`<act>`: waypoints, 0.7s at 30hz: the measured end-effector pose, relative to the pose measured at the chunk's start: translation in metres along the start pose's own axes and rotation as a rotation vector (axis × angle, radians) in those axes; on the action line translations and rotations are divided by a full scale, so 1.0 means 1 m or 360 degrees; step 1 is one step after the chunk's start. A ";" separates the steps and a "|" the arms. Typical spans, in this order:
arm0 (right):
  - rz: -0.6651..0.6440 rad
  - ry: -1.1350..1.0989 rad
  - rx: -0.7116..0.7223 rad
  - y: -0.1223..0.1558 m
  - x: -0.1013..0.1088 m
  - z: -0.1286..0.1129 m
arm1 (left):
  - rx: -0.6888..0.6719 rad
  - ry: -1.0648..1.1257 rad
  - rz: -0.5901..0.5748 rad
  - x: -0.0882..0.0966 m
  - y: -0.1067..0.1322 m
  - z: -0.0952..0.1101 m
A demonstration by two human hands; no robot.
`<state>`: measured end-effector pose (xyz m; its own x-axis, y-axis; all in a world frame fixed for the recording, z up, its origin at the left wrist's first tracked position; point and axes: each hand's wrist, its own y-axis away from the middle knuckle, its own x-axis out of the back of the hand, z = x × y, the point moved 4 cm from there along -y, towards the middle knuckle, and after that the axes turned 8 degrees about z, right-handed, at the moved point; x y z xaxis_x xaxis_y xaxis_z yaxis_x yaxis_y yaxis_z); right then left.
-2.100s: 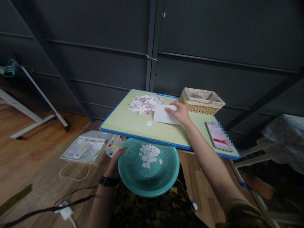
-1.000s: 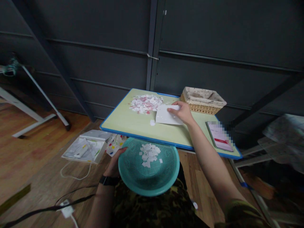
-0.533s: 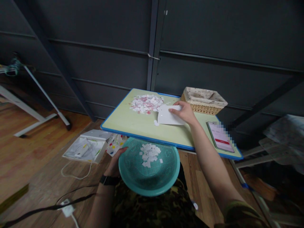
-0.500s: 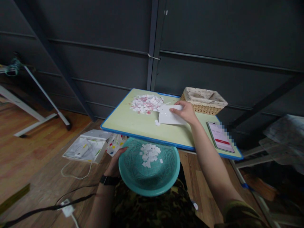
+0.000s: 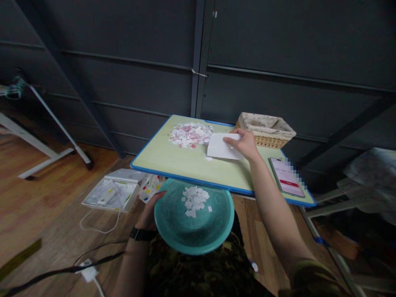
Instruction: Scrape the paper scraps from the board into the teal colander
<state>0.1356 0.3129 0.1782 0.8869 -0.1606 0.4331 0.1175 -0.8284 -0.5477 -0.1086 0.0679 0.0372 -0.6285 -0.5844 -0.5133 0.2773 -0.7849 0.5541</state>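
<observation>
My left hand (image 5: 150, 211) grips the left rim of a teal mesh bowl (image 5: 173, 231), held just below the near edge of a green table (image 5: 173, 159). Several white paper bits (image 5: 194, 201) lie inside the bowl. My right hand (image 5: 245, 143) reaches over the table and holds a white card (image 5: 220, 147), fingers on its top. The card stands just right of a heap of white and pink paper scraps (image 5: 190, 135) at the far side of the table. One small white scrap (image 5: 209, 158) lies below the card's near edge.
A wicker basket (image 5: 265, 130) stands at the table's far right corner, and a phone (image 5: 286, 177) lies near the right edge. On the wooden floor to the left are an open white box (image 5: 113, 192), a cable and a white plug (image 5: 86, 274). A dark wall rises behind.
My right hand has drawn the white card to the right and slightly away, off the edge of the scrap heap. The bowl and my left hand stay where they were.
</observation>
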 end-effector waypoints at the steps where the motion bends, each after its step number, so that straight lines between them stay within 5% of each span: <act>1: -0.0002 0.0018 -0.0008 0.000 0.000 0.001 | -0.0007 -0.0002 -0.0001 0.000 0.000 0.000; 21: -0.0060 0.0004 -0.0090 -0.003 -0.001 0.007 | -0.0054 0.0014 0.0091 -0.004 0.004 0.005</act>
<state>0.1381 0.3194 0.1742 0.8812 -0.1302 0.4545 0.1251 -0.8629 -0.4896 -0.1085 0.0678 0.0443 -0.6043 -0.6303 -0.4874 0.3373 -0.7566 0.5602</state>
